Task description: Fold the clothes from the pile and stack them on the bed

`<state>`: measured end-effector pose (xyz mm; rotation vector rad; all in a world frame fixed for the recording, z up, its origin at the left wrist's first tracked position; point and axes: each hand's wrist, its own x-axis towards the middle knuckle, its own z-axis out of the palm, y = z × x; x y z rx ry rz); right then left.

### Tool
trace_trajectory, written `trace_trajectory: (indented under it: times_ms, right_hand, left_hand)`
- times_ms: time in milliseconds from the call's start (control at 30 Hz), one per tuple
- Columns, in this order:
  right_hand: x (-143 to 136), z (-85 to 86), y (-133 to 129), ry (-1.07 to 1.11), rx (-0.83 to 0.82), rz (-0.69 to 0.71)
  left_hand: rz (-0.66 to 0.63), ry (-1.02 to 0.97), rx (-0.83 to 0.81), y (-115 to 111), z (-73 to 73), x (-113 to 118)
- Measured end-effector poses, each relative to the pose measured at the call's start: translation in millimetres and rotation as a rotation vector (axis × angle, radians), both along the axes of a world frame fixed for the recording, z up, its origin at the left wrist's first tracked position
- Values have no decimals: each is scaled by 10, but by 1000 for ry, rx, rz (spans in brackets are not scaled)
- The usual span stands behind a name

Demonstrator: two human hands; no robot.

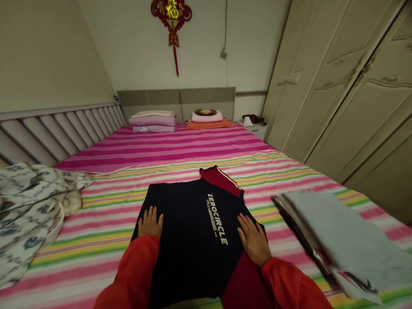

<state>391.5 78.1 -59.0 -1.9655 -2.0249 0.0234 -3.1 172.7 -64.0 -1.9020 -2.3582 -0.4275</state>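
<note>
A dark navy T-shirt with red sleeves and white "ZEROCIRCLE" lettering lies spread out on the bed, its neck end toward the right. My left hand rests flat on the shirt's left part, fingers stretched out. Near the collar end, to the right of the lettering, my right hand lies flat with its fingers extended. Neither hand grips the cloth. One red sleeve points away from me; the other, closer to me, is partly covered by my right forearm.
A stack of folded clothes sits on the right of the striped bedsheet. Floral fabric is heaped at the left. Folded purple bedding and a pink pillow are by the headboard. A wardrobe stands on the right.
</note>
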Motion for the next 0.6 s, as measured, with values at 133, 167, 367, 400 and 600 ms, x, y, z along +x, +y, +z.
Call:
trace_trajectory:
  times_ms: [133,167,367,400,600]
  right_hand:
    - [-323,241,143,9,-39,-53]
    - [-471,308,197,29,-40,-16]
    - [-1232,364,626,146,-41,546]
    - [-1223,332,721,136,-46,552]
    - [-395,284,1332,7,-89,107]
  left_hand:
    - [45,48,-20,62,-30,67]
    - [51,59,-23,77,-42,60]
    - [32,69,-47,108,-105,-48]
    - [31,66,-48,100,-100,-51]
    - [43,99,-26,28,-1,37]
